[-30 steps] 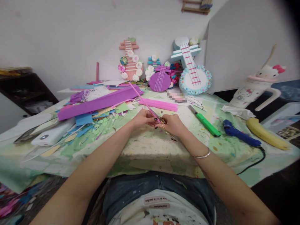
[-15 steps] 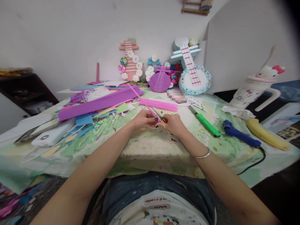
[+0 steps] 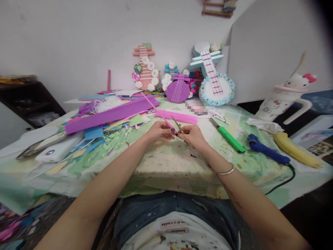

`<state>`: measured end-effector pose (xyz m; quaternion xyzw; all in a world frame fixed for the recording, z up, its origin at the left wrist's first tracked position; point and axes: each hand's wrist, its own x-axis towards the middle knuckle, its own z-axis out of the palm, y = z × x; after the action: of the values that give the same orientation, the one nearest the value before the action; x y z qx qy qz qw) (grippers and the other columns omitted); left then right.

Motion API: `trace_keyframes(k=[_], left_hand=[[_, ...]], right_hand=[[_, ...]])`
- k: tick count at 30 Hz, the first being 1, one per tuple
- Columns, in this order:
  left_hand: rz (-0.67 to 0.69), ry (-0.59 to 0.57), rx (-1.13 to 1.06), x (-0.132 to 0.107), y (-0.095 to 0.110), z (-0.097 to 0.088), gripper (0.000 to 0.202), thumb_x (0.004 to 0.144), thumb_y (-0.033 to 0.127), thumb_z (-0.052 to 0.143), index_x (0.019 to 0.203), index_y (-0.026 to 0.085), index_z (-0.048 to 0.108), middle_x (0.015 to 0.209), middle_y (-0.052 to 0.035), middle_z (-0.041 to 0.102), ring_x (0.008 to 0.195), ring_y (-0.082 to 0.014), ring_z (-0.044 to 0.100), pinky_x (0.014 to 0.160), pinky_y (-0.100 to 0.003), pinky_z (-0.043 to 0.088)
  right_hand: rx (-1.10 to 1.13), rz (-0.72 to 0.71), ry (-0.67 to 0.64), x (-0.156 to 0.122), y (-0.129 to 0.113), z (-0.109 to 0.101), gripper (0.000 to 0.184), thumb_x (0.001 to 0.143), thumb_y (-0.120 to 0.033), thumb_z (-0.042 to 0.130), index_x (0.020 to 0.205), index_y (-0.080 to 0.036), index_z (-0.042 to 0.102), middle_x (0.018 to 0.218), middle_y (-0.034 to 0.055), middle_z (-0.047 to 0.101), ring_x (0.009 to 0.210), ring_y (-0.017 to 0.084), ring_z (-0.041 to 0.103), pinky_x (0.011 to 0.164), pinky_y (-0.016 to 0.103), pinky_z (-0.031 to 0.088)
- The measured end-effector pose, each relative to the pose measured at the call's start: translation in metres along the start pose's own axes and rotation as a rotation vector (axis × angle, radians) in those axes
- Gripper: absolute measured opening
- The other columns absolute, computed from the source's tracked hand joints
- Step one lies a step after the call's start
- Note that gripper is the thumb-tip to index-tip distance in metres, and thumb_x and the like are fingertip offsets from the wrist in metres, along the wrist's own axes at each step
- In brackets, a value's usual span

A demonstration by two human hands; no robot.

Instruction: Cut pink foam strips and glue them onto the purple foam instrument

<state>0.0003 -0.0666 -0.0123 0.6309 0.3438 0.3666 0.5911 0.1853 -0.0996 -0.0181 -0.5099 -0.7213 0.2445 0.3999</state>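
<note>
My left hand (image 3: 159, 131) pinches the near end of a long thin pink foam strip (image 3: 156, 110) that slants up and away to the left. My right hand (image 3: 194, 136) is closed on small gold-handled scissors (image 3: 178, 125), whose blades point up beside the strip, just above my fingers. Both hands meet over the middle of the paint-stained table (image 3: 166, 163).
A purple foam sheet (image 3: 109, 114), a pink foam bar (image 3: 179, 117) and several paper scraps lie behind and left. A green utility knife (image 3: 229, 136), blue glue gun (image 3: 267, 150) and banana (image 3: 296, 148) lie right. Craft guitars (image 3: 215, 81) stand against the wall. A power bank (image 3: 58, 150) sits left.
The scissors have lifted from low between my hands, and their blades now stick up next to the strip. My hands stayed in place.
</note>
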Motion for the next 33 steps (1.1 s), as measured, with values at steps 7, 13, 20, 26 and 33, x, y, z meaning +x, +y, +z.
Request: trace_keyframes(k=[7, 13, 20, 26, 33], left_hand=[[0.054, 0.155, -0.039, 0.001, 0.001, -0.002, 0.032, 0.061, 0.038, 0.079, 0.075, 0.011, 0.068, 0.070, -0.0094, 0.071, 0.062, -0.0174, 0.068, 0.060, -0.026, 0.053], [0.070, 0.288, -0.068, 0.006, -0.002, -0.006, 0.020, 0.068, 0.029, 0.070, 0.076, 0.010, 0.069, 0.078, -0.0113, 0.072, 0.062, -0.0180, 0.069, 0.058, -0.027, 0.053], [0.116, 0.335, -0.101, 0.004, 0.002, -0.008, 0.034, 0.057, 0.010, 0.070, 0.091, 0.014, 0.069, 0.091, -0.0096, 0.073, 0.084, -0.0219, 0.070, 0.070, -0.029, 0.053], [0.125, 0.332, -0.168, 0.002, 0.005, -0.006, 0.033, 0.062, 0.037, 0.076, 0.083, 0.012, 0.071, 0.078, -0.0103, 0.072, 0.073, -0.0206, 0.069, 0.069, -0.033, 0.055], [0.141, 0.447, -0.207, 0.008, -0.002, -0.011, 0.035, 0.060, 0.040, 0.079, 0.074, 0.011, 0.066, 0.068, -0.0068, 0.071, 0.062, -0.0169, 0.068, 0.069, -0.031, 0.056]], right_hand=[[0.009, 0.029, 0.028, 0.002, 0.003, 0.000, 0.024, 0.065, -0.036, 0.060, 0.069, -0.013, 0.066, 0.047, -0.0031, 0.049, 0.043, 0.008, 0.039, 0.046, 0.022, 0.029], [-0.040, 0.021, 0.070, 0.004, 0.006, -0.001, 0.021, 0.064, -0.034, 0.060, 0.067, -0.014, 0.065, 0.047, -0.0033, 0.049, 0.045, 0.009, 0.040, 0.047, 0.022, 0.027], [-0.108, -0.005, 0.073, 0.004, 0.006, -0.002, 0.023, 0.065, -0.034, 0.058, 0.067, -0.013, 0.067, 0.047, -0.0033, 0.047, 0.049, 0.010, 0.040, 0.049, 0.023, 0.026], [-0.216, -0.043, 0.052, 0.002, 0.001, -0.003, 0.019, 0.065, -0.032, 0.059, 0.064, -0.014, 0.066, 0.052, -0.0034, 0.049, 0.052, 0.009, 0.041, 0.051, 0.022, 0.026], [-0.420, -0.082, 0.045, -0.003, -0.006, -0.006, 0.025, 0.070, -0.041, 0.060, 0.062, -0.017, 0.063, 0.056, -0.0012, 0.055, 0.054, 0.011, 0.044, 0.052, 0.024, 0.024]])
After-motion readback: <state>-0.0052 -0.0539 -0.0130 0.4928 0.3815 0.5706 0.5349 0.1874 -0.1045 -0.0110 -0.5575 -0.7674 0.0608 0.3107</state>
